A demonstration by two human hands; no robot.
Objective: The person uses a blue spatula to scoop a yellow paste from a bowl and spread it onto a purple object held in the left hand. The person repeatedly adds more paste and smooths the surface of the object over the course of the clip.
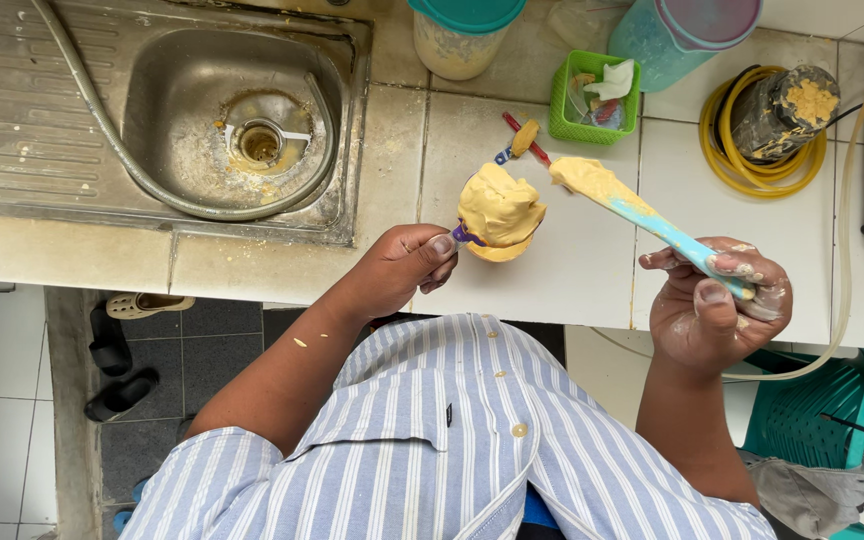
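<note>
You are looking straight down at a white tiled worktop (592, 260) from above your own striped shirt (432, 450), which fills the bottom of the frame.

Your left hand (407, 265), just left of centre, is clenched around the purple handle of a scoop (467, 236). The scoop is heaped with a mound of pale yellow dough (499, 208), held just above the worktop at the middle of the frame.

Your right hand (717, 305), at the right of the frame and smeared with dough, is grasping the light blue handle of a spatula (652, 222). Its blade slants up and left, coated in the same yellow dough, with the tip just beside the mound on the scoop; whether they touch cannot be told.

In the upper left is a steel sink (232, 120) with a grey hose (112, 140) curling through it. Along the top edge stand a tub with a teal lid (462, 35), a small green basket (592, 100) and a blue jug (677, 40). A coiled yellow hose (752, 165) lies at the upper right. A teal plastic chair (817, 410) shows at the lower right, and sandals (127, 345) lie on the floor at the lower left.
</note>
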